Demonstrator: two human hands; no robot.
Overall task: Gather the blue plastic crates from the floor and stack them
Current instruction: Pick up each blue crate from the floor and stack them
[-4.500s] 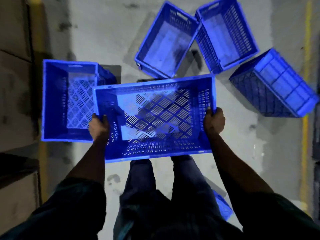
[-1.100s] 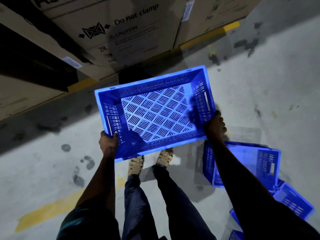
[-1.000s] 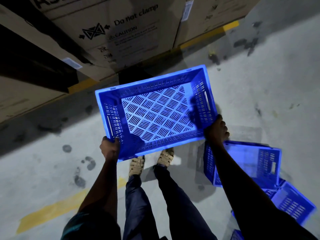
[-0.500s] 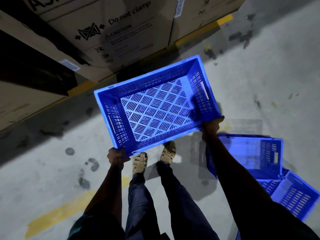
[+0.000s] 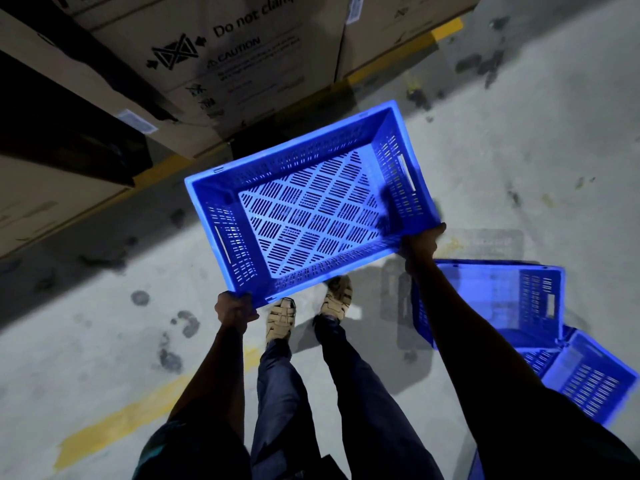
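Note:
I hold an empty blue plastic crate (image 5: 308, 209) with a slotted bottom, open side up and tilted, above the grey floor in front of my feet. My left hand (image 5: 233, 308) grips its near left corner. My right hand (image 5: 420, 242) grips its near right corner. To the right on the floor stands a second blue crate (image 5: 498, 299), upright, partly hidden by my right arm. A third blue crate (image 5: 588, 379) lies behind it at the right edge.
Large cardboard boxes (image 5: 221, 53) marked "Do not clamp" stand at the top left behind a yellow floor line (image 5: 398, 53). Another yellow line (image 5: 114, 427) crosses the floor at lower left. My sandalled feet (image 5: 308, 310) are below the held crate.
Since 4.5 s ago I have turned away from the group of crates towards the cardboard boxes. In the last second the held crate moved forward and my hands slid to its near corners.

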